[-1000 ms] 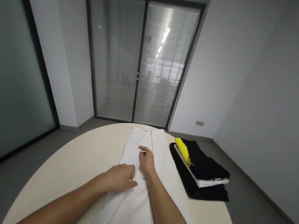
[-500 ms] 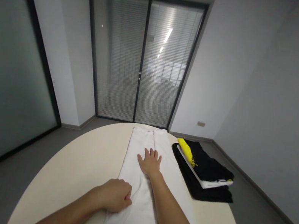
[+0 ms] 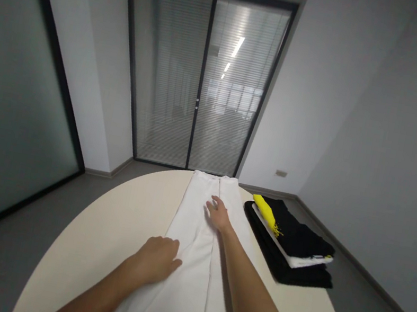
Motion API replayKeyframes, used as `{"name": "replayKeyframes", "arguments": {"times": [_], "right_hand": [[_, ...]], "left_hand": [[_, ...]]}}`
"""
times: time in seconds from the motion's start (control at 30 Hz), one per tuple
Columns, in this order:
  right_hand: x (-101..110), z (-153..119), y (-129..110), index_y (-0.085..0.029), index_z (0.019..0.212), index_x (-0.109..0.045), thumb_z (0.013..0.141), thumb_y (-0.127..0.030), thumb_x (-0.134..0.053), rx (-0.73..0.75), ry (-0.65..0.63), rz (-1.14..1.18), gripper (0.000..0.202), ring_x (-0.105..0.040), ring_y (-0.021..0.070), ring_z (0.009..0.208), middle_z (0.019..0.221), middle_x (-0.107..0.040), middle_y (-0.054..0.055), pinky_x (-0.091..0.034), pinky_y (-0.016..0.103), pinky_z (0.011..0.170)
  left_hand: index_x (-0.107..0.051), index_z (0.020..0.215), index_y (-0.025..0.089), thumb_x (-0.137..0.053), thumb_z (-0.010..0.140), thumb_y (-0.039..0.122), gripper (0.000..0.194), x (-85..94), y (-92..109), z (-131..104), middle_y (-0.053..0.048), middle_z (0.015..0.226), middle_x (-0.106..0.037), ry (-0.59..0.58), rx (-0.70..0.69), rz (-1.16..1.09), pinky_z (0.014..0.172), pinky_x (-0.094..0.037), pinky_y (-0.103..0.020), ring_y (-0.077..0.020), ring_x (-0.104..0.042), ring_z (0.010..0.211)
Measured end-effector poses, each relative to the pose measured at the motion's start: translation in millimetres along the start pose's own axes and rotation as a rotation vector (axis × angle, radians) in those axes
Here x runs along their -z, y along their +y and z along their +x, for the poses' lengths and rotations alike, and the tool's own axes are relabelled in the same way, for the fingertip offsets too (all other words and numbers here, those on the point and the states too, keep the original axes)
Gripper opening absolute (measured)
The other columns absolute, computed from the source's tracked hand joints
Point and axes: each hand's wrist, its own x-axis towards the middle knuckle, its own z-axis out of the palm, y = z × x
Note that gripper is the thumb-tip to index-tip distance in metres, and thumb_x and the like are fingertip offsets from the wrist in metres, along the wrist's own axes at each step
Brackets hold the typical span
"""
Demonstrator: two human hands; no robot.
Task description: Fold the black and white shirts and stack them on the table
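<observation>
White trousers or a similar long white cloth (image 3: pixel 193 239) lie lengthwise over the round table, with a seam running down them. At the cloth's left edge is my left hand (image 3: pixel 158 258), its fingers curled under and mostly hidden, so any hold on the fabric cannot be made out. Farther forward, my right hand (image 3: pixel 218 214) is over the upper part of the cloth, fingers apart and slightly bent, holding nothing.
On the right of the cream table (image 3: pixel 112 220) is a stack of folded black garments (image 3: pixel 296 230) with a white layer and a yellow fringed piece (image 3: pixel 266 213). Beyond the table stand glass doors with blinds (image 3: pixel 201 79).
My right hand has moved slightly forward, its fingers less spread. My left hand has shifted a little forward and left. The near part of the cloth lies wider, its seam straighter.
</observation>
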Motion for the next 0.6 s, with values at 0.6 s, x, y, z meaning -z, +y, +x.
{"name": "replayKeyframes", "arguments": {"times": [0.6], "right_hand": [[43, -109, 2, -0.021, 0.089, -0.064, 0.093, -0.037, -0.057, 0.377, -0.119, -0.084, 0.018, -0.054, 0.024, 0.111, 0.104, -0.065, 0.007, -0.04, 0.036, 0.098]], "left_hand": [[-0.06, 0.086, 0.021, -0.063, 0.076, 0.037, 0.019, 1.2, -2, -22, -0.001, 0.082, -0.066, -0.147, -0.214, -0.299, 0.057, -0.034, -0.026, -0.0178, -0.057, 0.07]]}}
